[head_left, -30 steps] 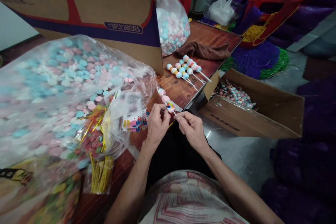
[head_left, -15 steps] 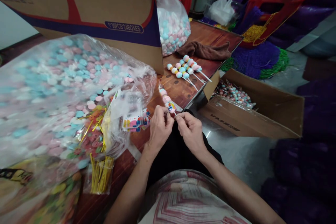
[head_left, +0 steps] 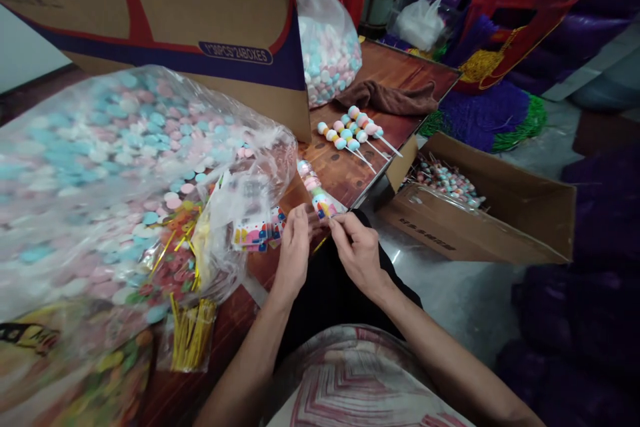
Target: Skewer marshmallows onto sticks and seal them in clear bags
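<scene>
A marshmallow skewer (head_left: 311,181) in a clear printed bag slants over the table edge, its lower end toward me. My right hand (head_left: 357,247) pinches that lower end between thumb and fingertips. Close by on the left is my left hand (head_left: 295,240), its fingers smeared by motion, so their grip is unclear. A thin gold twist tie (head_left: 320,245) shows between the two hands, just under the skewer's end. Printed bags (head_left: 253,235) lie on the table left of my left hand.
Large clear bags of marshmallows (head_left: 150,127) and fruit-coloured candy cover the left, with a pack of gold twist ties (head_left: 193,333). Several bare marshmallow skewers (head_left: 350,128) lie beyond, near a brown cloth (head_left: 390,96). On the right stands an open carton (head_left: 520,203) holding finished-looking skewers.
My left hand has moved left and opened away from the skewer's end, its fingers blurring. My right hand still pinches there. A gold tie end now shows between the hands.
</scene>
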Action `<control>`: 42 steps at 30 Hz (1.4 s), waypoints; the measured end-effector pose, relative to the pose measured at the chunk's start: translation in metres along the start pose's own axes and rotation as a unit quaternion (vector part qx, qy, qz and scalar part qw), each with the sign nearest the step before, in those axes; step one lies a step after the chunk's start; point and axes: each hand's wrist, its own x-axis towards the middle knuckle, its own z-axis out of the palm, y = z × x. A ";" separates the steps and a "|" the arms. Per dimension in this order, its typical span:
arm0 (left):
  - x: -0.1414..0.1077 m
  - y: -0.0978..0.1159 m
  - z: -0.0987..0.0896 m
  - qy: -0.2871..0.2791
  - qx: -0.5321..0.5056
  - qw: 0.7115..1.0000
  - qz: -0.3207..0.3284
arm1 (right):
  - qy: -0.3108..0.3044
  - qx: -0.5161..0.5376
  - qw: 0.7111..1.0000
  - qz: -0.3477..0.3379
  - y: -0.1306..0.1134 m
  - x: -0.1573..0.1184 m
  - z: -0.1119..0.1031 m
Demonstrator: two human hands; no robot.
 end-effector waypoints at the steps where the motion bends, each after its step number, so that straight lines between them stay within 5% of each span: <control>1: 0.004 0.002 0.002 -0.014 -0.032 0.999 -0.023 | -0.011 -0.013 1.000 -0.017 0.000 -0.001 0.002; 4: 0.012 0.007 0.009 -0.042 -0.097 0.993 -0.060 | -0.040 -0.014 0.998 -0.037 -0.002 -0.006 0.004; 12: 0.007 0.013 0.014 -0.035 -0.178 0.979 -0.090 | -0.090 0.128 0.981 0.117 -0.010 -0.013 -0.008; 22: -0.005 0.007 -0.005 -0.089 -0.121 0.987 -0.064 | -0.084 0.088 0.992 0.035 -0.009 -0.010 0.005; 32: -0.008 0.024 -0.019 0.090 -0.230 0.966 -0.074 | -0.094 0.011 0.990 -0.104 -0.012 -0.021 0.026; 42: -0.019 0.023 -0.032 0.043 -0.288 0.951 -0.100 | -0.145 0.020 0.985 -0.089 -0.020 -0.018 0.040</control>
